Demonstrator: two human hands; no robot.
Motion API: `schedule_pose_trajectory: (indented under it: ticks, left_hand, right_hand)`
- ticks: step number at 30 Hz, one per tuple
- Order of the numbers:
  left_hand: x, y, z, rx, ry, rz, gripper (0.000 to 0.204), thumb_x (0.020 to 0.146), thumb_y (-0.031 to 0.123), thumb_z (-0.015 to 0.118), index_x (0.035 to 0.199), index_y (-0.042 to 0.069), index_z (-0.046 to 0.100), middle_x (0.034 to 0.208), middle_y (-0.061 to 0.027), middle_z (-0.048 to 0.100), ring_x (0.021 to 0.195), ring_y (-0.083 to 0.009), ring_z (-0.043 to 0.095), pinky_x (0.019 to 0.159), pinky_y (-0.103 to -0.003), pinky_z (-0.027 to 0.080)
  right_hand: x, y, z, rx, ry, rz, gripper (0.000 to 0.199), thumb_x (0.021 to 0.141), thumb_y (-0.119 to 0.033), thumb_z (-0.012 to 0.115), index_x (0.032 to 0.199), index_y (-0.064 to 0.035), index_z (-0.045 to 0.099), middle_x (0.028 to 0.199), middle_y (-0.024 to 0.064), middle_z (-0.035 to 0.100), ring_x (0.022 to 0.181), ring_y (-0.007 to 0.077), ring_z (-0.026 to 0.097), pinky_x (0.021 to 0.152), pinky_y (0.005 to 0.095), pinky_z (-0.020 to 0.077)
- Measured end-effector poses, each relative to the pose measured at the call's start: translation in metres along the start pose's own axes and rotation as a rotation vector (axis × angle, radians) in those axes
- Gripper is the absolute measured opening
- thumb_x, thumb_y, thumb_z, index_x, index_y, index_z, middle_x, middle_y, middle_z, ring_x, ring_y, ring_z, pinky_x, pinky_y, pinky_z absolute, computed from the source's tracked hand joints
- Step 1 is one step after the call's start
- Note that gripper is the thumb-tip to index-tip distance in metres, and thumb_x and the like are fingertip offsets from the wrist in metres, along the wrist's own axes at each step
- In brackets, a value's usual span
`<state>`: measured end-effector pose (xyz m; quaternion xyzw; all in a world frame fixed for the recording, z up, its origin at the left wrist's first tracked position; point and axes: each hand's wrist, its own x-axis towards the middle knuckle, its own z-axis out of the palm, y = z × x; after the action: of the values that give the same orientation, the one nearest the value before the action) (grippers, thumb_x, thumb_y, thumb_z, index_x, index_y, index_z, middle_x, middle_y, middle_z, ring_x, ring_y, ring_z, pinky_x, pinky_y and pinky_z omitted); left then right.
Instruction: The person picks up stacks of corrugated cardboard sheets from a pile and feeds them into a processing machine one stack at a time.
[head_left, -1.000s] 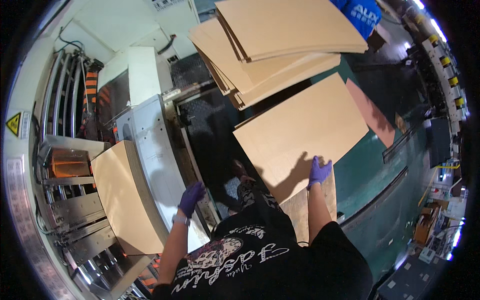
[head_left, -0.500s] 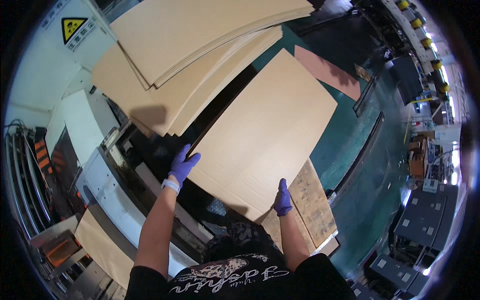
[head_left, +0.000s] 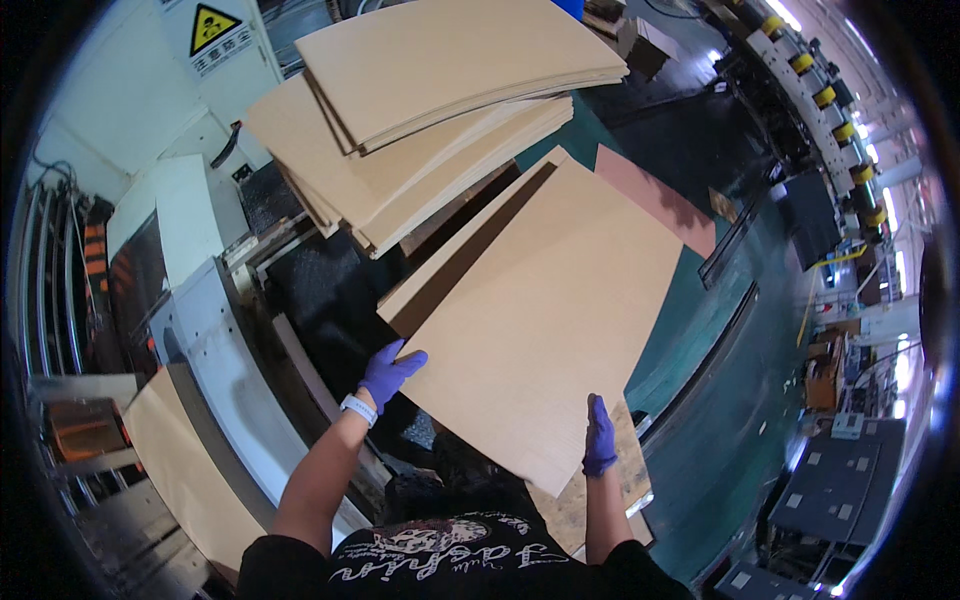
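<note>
left hand point(head_left: 388, 372), in a purple glove, flat against the near left edge of a large tan cardboard sheet point(head_left: 550, 310); fingers point(head_left: 410, 357) spread open and pressed on the sheet's face, not curled round it. white wristband just behind the glove. right hand point(head_left: 599, 438), also gloved in purple, at the sheet's near right edge; fingers closed on that edge, gripping the sheet. sheet held tilted between both hands, out in front of the chest, far corner pointing away and to the right. second sheet edge visible just beneath it along the left side, touching or nearly so; cannot tell which. above and to the left, a fanned stack of cardboard sheets point(head_left: 430, 110), overlapping unevenly, upper ones curved. left of the hands, a white machine housing point(head_left: 215, 340) with a black ribbed surface beside it. yellow triangular warning sign point(head_left: 213, 28) on a white panel at top left. another tan sheet point(head_left: 175, 480) leaning low at the left. green floor point(head_left: 720, 400) to the right, under the held sheet's far side.
</note>
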<state>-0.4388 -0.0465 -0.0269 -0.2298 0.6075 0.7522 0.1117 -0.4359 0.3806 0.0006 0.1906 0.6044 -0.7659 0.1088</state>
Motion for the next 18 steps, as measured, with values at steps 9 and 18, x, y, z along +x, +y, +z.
schedule_pose_trajectory:
  ticks: [9, 18]
  left_hand:
    - [-0.061, -0.014, 0.02, 0.733, 0.301, 0.419, 0.05, 0.084, 0.038, 0.064, 0.118, 0.002, 0.056, 0.115, -0.0191, 0.059, 0.106, -0.0248, 0.056, 0.09, -0.035, 0.044]
    - [-0.154, 0.101, 0.009, -0.148, 0.228, 0.486, 0.031, 0.097, 0.021, 0.045, 0.115, -0.001, 0.058, 0.109, -0.009, 0.063, 0.103, -0.0178, 0.057, 0.092, -0.03, 0.043]
  right_hand:
    - [-0.1, -0.135, 0.146, -0.261, -0.033, -0.16, 0.063, 0.085, -0.019, 0.067, 0.133, 0.0008, 0.031, 0.096, 0.0101, 0.054, 0.08, 0.0144, 0.056, 0.066, 0.0254, 0.0484]
    - [-0.05, -0.118, 0.271, -0.496, -0.328, -0.489, 0.093, 0.076, -0.032, 0.074, 0.137, 0.0085, 0.017, 0.12, 0.0258, 0.045, 0.1, 0.0269, 0.055, 0.084, 0.0325, 0.0467]
